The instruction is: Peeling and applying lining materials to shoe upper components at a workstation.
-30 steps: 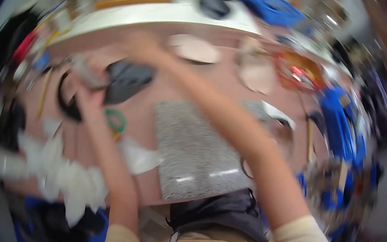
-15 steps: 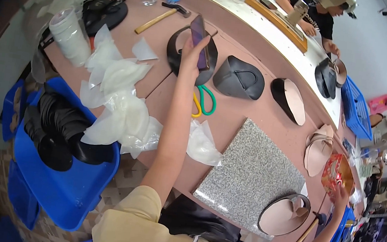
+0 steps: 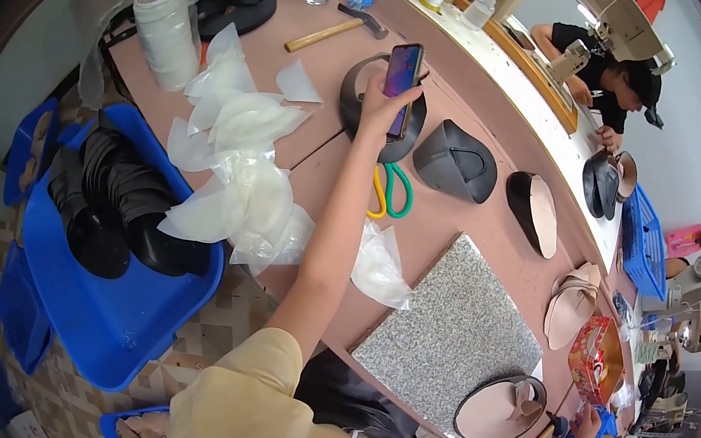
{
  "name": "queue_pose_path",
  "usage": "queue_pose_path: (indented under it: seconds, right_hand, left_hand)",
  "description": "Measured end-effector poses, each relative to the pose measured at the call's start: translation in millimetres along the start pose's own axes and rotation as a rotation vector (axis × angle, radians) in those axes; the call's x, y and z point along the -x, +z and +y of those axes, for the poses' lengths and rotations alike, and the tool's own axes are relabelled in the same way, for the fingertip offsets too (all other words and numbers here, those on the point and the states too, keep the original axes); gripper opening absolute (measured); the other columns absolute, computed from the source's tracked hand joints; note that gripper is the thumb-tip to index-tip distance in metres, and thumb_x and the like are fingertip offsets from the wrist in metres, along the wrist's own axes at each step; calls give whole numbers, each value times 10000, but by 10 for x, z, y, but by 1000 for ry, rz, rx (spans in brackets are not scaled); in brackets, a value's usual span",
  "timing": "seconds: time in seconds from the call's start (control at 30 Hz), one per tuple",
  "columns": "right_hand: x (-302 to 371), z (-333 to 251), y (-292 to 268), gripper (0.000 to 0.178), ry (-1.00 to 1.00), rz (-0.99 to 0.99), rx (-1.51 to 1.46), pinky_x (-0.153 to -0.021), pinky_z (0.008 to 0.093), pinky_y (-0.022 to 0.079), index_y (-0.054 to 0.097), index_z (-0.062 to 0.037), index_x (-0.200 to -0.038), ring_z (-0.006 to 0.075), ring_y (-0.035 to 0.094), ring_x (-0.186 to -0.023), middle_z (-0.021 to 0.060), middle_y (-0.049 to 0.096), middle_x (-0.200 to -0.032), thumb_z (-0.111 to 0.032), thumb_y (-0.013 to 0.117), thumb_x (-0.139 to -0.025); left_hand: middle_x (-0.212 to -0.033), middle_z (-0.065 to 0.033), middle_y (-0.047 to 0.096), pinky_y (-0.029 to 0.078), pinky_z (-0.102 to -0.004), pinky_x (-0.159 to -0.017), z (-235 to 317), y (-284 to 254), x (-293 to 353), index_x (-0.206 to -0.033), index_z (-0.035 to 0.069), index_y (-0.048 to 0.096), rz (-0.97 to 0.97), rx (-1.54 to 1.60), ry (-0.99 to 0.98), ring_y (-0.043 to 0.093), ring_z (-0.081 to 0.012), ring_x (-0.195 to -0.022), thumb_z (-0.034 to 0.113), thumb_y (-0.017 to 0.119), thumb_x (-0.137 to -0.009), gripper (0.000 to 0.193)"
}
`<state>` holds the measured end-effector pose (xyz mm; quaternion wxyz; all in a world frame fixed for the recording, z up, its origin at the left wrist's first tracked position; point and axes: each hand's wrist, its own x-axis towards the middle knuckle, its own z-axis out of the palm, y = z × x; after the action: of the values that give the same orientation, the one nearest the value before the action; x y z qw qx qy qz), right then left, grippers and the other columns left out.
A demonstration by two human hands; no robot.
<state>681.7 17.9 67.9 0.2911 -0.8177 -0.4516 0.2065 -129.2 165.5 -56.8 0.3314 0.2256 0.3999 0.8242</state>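
Observation:
My left hand (image 3: 381, 109) grips a smartphone (image 3: 403, 79) whose lit screen faces me. It is above a black shoe upper (image 3: 356, 99) on the table. Just below the phone lie scissors (image 3: 394, 191) with one yellow and one green handle. My right hand (image 3: 585, 426) is at the right end of the table, beside the rim of a blue basket (image 3: 606, 423) and just below a red patterned box (image 3: 589, 356). Its fingers are too small and partly hidden to read. Nearby, a black-edged shoe upper with a pale lining (image 3: 495, 411) rests on a speckled stone slab (image 3: 454, 323).
More black uppers (image 3: 455, 164) lie across the pinkish table. Translucent sheets (image 3: 240, 177), a hammer (image 3: 327, 34) and a white roll (image 3: 162, 31) are on the left. A blue tray (image 3: 110, 338) of black pieces stands beside the table. Another person (image 3: 608, 76) sits at a sewing machine.
My right hand has left the red box and moved nearer, down to the blue basket. The phone has turned so its screen faces me more. The whole view has shifted slightly.

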Motion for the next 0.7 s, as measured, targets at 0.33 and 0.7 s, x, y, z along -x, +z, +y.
queue_pose_path:
  seconds: [0.33,0.7]
  right_hand:
    - [58,-98,62,365,-14,-3,62,-561,244,497,658,-102,-1148,91,592,-758,-24,623,-878,-389,646,-923]
    - [79,-115,-22,352,-25,-24,76,-559,244,490,667,-99,-1134,85,581,-738,-23,608,-838,-383,639,-928]
  left_hand:
    - [-1128,-115,632,491,-301,-884,-78,-85,-3,-1283,8,465,94,-149,8,619,-179,-1025,213,885,-669,772]
    - [-1155,-108,621,485,-282,-883,-26,-116,18,-1323,-19,423,55,-163,14,610,-156,-1026,147,878,-690,796]
